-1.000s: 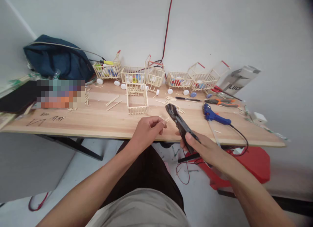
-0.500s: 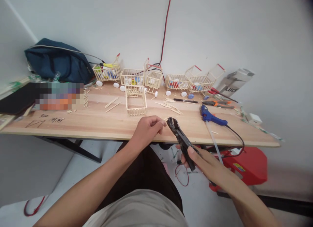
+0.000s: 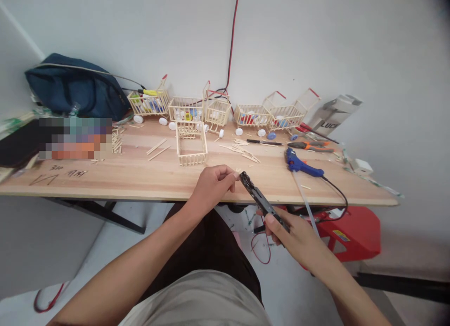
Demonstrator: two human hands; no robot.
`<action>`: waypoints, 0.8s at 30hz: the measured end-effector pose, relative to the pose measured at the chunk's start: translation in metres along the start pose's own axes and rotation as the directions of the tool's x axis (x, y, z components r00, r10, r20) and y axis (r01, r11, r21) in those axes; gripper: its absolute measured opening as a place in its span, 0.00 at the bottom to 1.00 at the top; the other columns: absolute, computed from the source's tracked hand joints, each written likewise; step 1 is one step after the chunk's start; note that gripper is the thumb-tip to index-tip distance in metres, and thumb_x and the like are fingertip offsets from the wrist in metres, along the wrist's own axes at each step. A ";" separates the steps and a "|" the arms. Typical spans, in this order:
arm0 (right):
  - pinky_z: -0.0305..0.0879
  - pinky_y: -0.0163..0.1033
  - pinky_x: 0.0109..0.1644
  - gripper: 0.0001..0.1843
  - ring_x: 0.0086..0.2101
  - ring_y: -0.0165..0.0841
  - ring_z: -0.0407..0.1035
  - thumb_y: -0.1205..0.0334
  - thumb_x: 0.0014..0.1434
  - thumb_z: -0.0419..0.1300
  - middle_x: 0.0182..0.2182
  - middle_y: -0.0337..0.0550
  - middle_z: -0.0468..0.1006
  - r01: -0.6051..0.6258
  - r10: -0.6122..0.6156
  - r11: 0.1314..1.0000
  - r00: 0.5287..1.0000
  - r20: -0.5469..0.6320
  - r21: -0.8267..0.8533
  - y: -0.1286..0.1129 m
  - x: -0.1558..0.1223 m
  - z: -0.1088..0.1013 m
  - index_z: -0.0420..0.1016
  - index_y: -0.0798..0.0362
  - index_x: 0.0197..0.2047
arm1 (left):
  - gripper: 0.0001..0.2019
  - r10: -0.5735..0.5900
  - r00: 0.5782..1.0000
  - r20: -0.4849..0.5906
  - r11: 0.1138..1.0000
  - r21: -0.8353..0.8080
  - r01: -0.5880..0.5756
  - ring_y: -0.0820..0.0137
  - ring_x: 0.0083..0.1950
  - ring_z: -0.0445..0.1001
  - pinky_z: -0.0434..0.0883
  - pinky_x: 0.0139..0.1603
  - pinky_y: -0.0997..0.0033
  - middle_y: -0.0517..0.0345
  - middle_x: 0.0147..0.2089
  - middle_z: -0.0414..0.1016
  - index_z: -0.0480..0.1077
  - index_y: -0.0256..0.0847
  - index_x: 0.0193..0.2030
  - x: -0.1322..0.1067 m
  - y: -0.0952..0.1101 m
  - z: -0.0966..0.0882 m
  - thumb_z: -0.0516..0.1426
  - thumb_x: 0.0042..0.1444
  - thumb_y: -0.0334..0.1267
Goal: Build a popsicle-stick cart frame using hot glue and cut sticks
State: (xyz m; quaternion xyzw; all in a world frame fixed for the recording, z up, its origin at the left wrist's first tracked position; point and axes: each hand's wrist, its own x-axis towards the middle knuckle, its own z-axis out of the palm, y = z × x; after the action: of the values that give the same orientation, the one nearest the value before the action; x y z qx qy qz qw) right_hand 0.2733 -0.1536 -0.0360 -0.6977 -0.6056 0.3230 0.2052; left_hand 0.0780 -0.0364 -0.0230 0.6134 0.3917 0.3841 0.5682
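Note:
My left hand is closed in a pinch at the table's front edge, holding a thin wooden stick whose pale tip shows past the fingers. My right hand is wrapped round the handles of black wire stripper pliers. The jaws lie at the stick, right beside my left fingertips. Just beyond my hands an open wooden-stick basket frame stands on the table. To its left and right lie loose sticks.
Several small stick-built shopping carts stand along the wall. On the right lie a blue glue gun, orange-handled pliers and a black pen. A dark blue bag sits at the left. Below the table is a red stool.
The pliers' handles and jaws have come together, with my right hand squeezed more tightly round them. My left hand stays almost in place. The view has shifted slightly.

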 end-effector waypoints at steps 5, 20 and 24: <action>0.65 0.38 0.35 0.29 0.29 0.34 0.69 0.36 0.61 0.47 0.30 0.44 0.75 -0.015 0.000 0.967 0.998 0.058 0.255 0.009 0.004 0.006 0.73 0.53 0.35 | 0.11 -0.014 1.000 0.012 0.999 -0.040 0.014 0.79 0.20 0.56 0.54 0.23 0.77 0.63 0.21 0.68 0.67 0.37 0.28 -0.002 -0.003 0.003 0.57 0.54 0.43; 0.63 0.38 0.34 0.22 0.28 0.32 0.65 0.42 0.58 0.57 0.24 0.38 0.69 0.093 -0.010 0.866 0.986 -0.168 0.491 -0.025 0.023 0.006 0.72 0.55 0.42 | 0.07 0.024 0.997 0.078 1.000 -0.018 -0.022 0.76 0.24 0.66 0.61 0.28 0.77 0.63 0.21 0.68 0.66 0.37 0.29 -0.020 0.004 0.011 0.57 0.54 0.38; 0.62 0.37 0.31 0.21 0.26 0.31 0.64 0.44 0.56 0.60 0.22 0.36 0.69 0.106 -0.018 0.894 0.979 -0.201 0.436 -0.042 0.036 0.007 0.71 0.54 0.41 | 0.06 0.025 0.996 0.090 1.000 0.003 -0.026 0.75 0.24 0.66 0.61 0.28 0.76 0.63 0.21 0.68 0.67 0.37 0.29 -0.021 0.002 0.014 0.57 0.54 0.37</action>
State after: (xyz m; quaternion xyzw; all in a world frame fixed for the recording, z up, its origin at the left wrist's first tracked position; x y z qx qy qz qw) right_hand 0.2408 -0.1113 -0.0201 -0.6405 -0.5154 0.3772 0.4265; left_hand 0.0822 -0.0611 -0.0223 0.6361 0.3587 0.3625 0.5790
